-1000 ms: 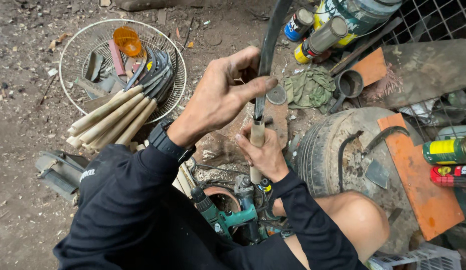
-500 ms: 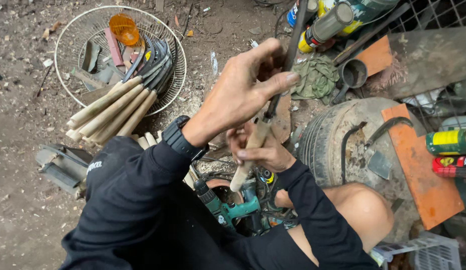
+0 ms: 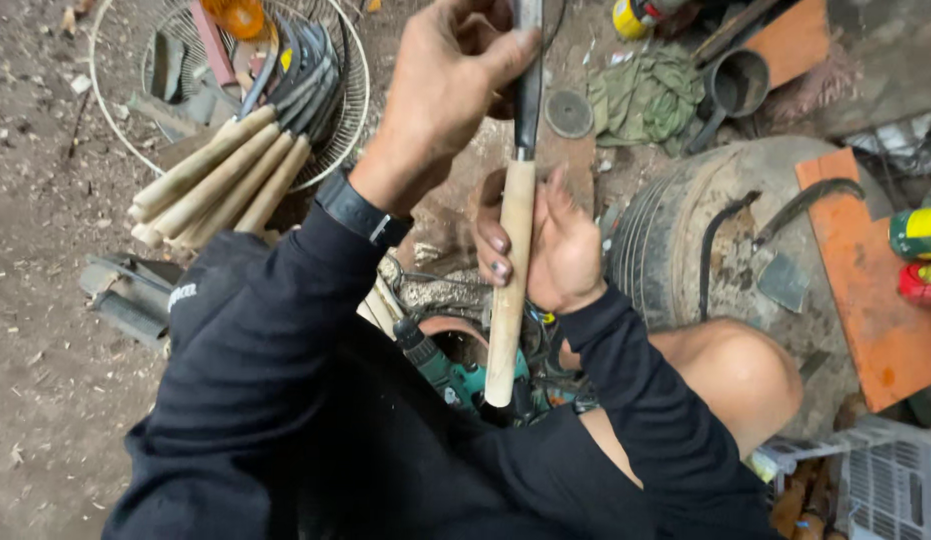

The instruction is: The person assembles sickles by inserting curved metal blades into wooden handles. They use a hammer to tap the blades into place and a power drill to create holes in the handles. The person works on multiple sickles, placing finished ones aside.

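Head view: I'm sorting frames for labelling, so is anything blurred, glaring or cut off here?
Head view: soft, even daylight, no hard shadows or glare. The left hand and right hand on the wooden handle are fairly sharp. The dark blade runs off the top edge. The wire basket is cropped at the top, its rim bowed by the wide lens.

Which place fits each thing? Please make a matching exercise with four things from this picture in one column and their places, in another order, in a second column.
Things:
1. left hand
2. right hand
3. green rag
4. spare wooden handles

Places:
A. lying across the rim of the round wire basket
B. around the pale wooden handle
C. on the ground beside the dark metal cup
D. on the dark blade above the handle

Pairs: 1-D, 2-B, 3-C, 4-A
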